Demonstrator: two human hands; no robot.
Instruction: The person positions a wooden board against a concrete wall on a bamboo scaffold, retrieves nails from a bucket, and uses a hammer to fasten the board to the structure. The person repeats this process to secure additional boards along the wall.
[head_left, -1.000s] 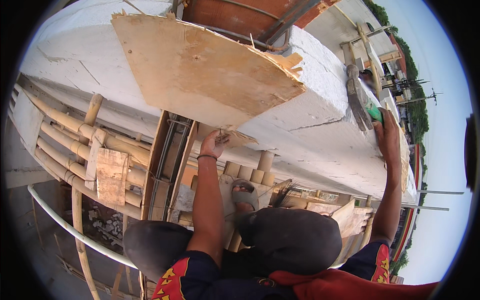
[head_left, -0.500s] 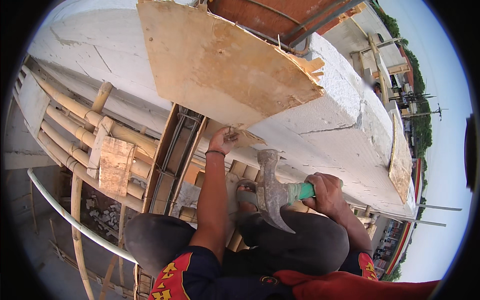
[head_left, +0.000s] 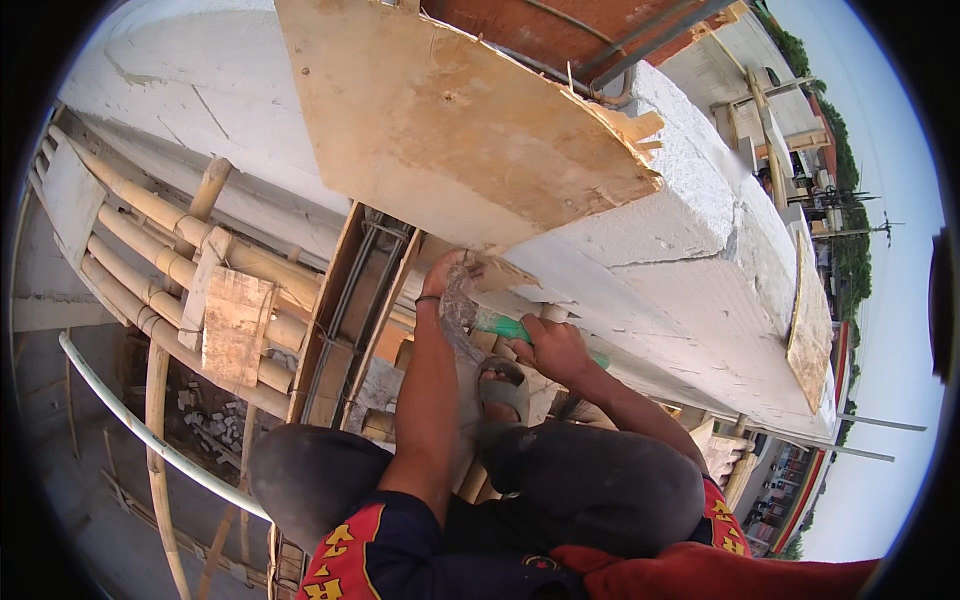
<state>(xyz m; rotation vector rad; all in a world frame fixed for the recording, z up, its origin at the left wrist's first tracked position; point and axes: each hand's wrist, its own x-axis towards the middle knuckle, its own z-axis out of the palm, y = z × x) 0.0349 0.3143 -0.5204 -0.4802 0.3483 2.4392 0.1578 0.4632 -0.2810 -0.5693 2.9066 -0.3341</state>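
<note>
Head view: right hand (head_left: 552, 347) wrapped round green-handled claw hammer (head_left: 500, 326), around frame centre; its head overlaps left hand (head_left: 441, 272) (fingers partly hidden, so cannot tell whether they grip anything). Left hand near lower edge of plywood sheet (head_left: 460, 130), upper centre. White wall (head_left: 690, 225) at right. Bamboo poles (head_left: 160, 258) at left. Sandal (head_left: 505, 390) below hammer.

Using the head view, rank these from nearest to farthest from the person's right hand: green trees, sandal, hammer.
1. Hammer: gripped in the right hand.
2. Sandal: below and slightly left.
3. Green trees: distant background, right side.
</note>
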